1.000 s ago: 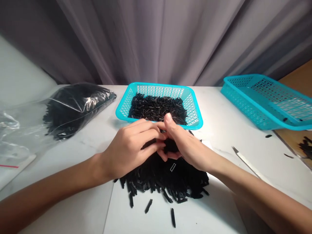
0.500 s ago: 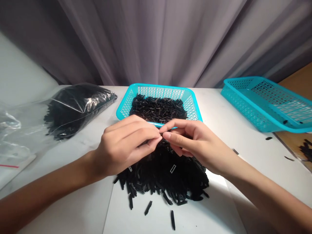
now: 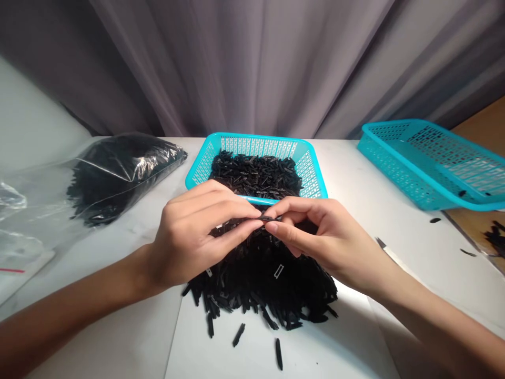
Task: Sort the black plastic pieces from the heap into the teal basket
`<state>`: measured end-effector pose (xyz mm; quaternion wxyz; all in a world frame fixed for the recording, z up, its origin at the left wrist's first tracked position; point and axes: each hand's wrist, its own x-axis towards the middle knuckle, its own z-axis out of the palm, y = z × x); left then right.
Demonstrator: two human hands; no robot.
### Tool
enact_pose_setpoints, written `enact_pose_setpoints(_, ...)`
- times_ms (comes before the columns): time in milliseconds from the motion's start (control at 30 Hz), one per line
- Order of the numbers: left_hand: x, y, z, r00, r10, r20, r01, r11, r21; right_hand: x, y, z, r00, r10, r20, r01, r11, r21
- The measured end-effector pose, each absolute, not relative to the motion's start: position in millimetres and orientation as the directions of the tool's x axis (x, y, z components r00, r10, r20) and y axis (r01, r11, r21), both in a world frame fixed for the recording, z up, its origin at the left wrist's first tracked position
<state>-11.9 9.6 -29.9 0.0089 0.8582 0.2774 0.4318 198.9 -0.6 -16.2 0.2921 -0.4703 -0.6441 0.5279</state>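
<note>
Between the fingertips of both hands is a small, slim black strip-like piece, lying roughly level. My left hand pinches its left end between thumb and fingers. My right hand grips the other end with thumb and forefinger, its remaining fingers curled beneath. Directly below is a heap of similar black pieces on a white sheet; a few show a pale rectangular outline. Behind the hands stands a turquoise basket holding many such black pieces, its front rim partly hidden by my fingers.
At left lies a clear plastic bag filled with black pieces. A second turquoise basket sits at right with a few pieces inside. Tweezer-like tips show beside my right forearm. Loose pieces lie near the front. A grey curtain hangs behind.
The fingertips have parted slightly, so more of the black piece shows between them. My right hand has shifted slightly right and down. The view has tilted a little.
</note>
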Motion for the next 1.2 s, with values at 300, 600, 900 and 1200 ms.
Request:
enact_pose_setpoints(300,-13.2,10.1,-30.5,0.465,0.501,0.73,0.465,-0.84,0.279,203.1,0.4,-17.0,-0.394,0.916,-0.068,0.294,0.056,-0.954)
enact_pose_setpoints(600,-14.4,9.9,-30.5,0.458,0.48,0.748,0.457,-0.849,0.265,204.7,-0.2,-16.1,-0.382,0.924,-0.032,0.29,0.086,-0.953)
enact_pose_setpoints(900,-13.5,9.3,-28.7,0.436,0.501,0.747,0.445,-0.842,0.305,205.2,1.3,-16.2,-0.391,0.92,-0.023,0.299,0.103,-0.949)
enact_pose_setpoints(1200,-16.0,11.8,-28.4,0.479,0.461,0.747,0.454,-0.858,0.238,208.1,0.7,-16.9,-0.402,0.915,-0.043,0.255,0.066,-0.965)
